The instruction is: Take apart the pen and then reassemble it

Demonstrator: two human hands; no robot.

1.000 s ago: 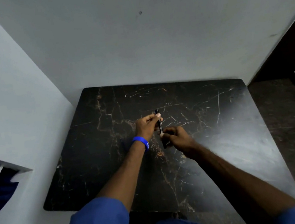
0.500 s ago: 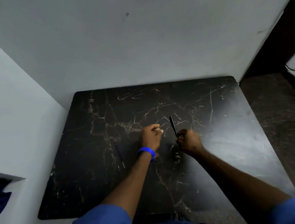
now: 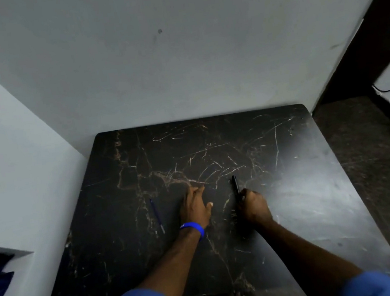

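A black pen barrel [image 3: 235, 185] sticks up and away out of my right hand [image 3: 254, 205], which is closed around its lower end just above the dark marble table [image 3: 292, 185]. My left hand [image 3: 196, 208], with a blue wristband, lies flat on the table to the left, fingers spread and holding nothing. Further left a thin blue refill [image 3: 156, 214] lies on the table by itself, apart from both hands.
The table stands in a corner, with a grey wall [image 3: 178, 63] behind it and another wall on the left. Dark floor and a dark door frame [image 3: 363, 65] are on the right. Blue sleeves show at the bottom.
My hands have parted. The left hand let go of the pen, moved left and flattened on the table with its fingers spread. The right hand keeps the barrel. The refill now lies in plain sight.
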